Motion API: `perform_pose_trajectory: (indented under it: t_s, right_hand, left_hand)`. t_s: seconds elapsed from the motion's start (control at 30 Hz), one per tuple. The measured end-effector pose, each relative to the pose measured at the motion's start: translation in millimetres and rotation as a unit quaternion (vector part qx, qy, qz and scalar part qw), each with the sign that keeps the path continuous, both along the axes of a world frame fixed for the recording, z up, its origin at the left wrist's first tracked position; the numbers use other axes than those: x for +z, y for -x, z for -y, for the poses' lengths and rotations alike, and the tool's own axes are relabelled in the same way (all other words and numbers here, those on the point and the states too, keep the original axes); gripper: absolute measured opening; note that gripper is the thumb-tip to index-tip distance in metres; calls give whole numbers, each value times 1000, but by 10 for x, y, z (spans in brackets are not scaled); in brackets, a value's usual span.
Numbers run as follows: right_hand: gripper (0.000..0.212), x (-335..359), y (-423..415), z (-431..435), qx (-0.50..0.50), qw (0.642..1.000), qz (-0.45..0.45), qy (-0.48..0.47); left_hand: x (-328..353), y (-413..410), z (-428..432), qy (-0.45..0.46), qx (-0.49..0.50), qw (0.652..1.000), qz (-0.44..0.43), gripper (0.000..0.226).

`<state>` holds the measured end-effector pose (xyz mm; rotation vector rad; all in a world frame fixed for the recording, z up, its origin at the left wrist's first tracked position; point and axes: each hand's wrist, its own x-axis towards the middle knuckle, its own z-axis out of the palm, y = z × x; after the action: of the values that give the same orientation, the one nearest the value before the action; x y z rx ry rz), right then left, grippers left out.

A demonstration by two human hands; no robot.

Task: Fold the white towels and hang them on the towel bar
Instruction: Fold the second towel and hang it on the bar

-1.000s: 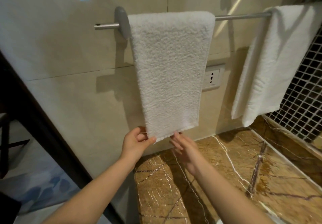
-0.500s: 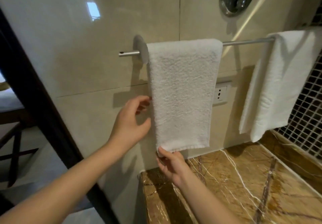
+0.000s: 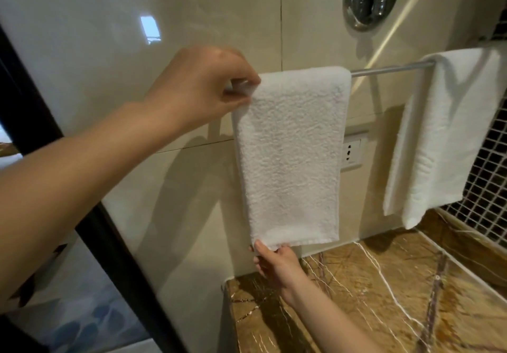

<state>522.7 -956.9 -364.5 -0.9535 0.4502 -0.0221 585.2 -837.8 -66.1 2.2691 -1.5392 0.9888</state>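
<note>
The left hand [image 3: 203,83] is at the upper left corner of the folded white towel [image 3: 293,155], thumb and fingers pinching the edge where it passes over the towel bar [image 3: 392,68]. The right hand [image 3: 277,262] sits almost directly below, pinching the lower left corner of the hem just above the desk [image 3: 397,297]. The towel hangs with its long axis vertical and both hands on its left edge, so any straightening would, in my judgement, run along that edge; further right on the same bar, a second white towel [image 3: 444,138] hangs untouched.
</note>
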Motion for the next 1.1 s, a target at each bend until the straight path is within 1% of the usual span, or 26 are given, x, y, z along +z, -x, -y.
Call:
perform_pose_trajectory:
  t_s: [0.07, 0.17, 0.2, 0.3, 0.33, 0.37, 0.43, 0.57, 0.6, 0.77, 0.8, 0.9, 1.0, 1.07, 1.1]
  right_hand:
    - [31, -27, 3, 5, -2, 998, 9, 61]
    - [37, -68, -16, 64, -18, 997, 16, 77]
    - [35, -76, -21, 96, -23, 996, 22, 79]
    - [13, -91, -18, 182, -37, 995, 42, 80]
    - [10, -94, -18, 215, -40, 995, 43, 83]
    - [12, -95, -21, 253, -41, 995, 42, 82]
    - [25, -111, -40, 337, -42, 996, 31, 77]
    - [43, -104, -20, 488, -53, 996, 23, 70]
    - [44, -107, -8, 524, -55, 996, 24, 72]
    - [16, -115, 63, 748, -72, 994, 28, 74]
    - [13, -116, 76, 791, -74, 994, 27, 74]
    - [21, -144, 97, 918, -89, 993, 31, 70]
    - [19, -172, 123, 1040, -98, 992, 30, 78]
    - [22, -192, 142, 1124, -103, 991, 34, 80]
    - [18, -177, 162, 1155, -104, 990, 37, 83]
  left_hand:
    - [25, -2, 28, 1, -3, 1000, 3, 27]
    - [43, -13, 66, -1, 0, 1000, 6, 29]
    - [45, -14, 85, -5, 0, 1000, 9, 29]
    - [39, 5, 188, -9, 6, 1000, 25, 29]
    - [36, 11, 230, -7, 9, 1000, 29, 29]
    - [34, 13, 272, -5, 11, 999, 29, 29]
    - [37, 11, 358, 0, 13, 1000, 17, 28]
    - [63, 15, 532, 12, 1, 1000, -26, 29]
    - [61, 17, 570, 13, 0, 999, -29, 29]
    - [4, 16, 800, 25, -14, 1000, 1, 28]
    - [-1, 13, 844, 27, -16, 999, 4, 28]
    - [-6, 10, 968, 32, -32, 999, 10, 28]
    - [-16, -4, 1100, 35, -37, 999, 19, 28]
    - [-15, -14, 1187, 37, -43, 998, 21, 28]
    - [-12, -13, 1228, 36, -46, 998, 20, 28]
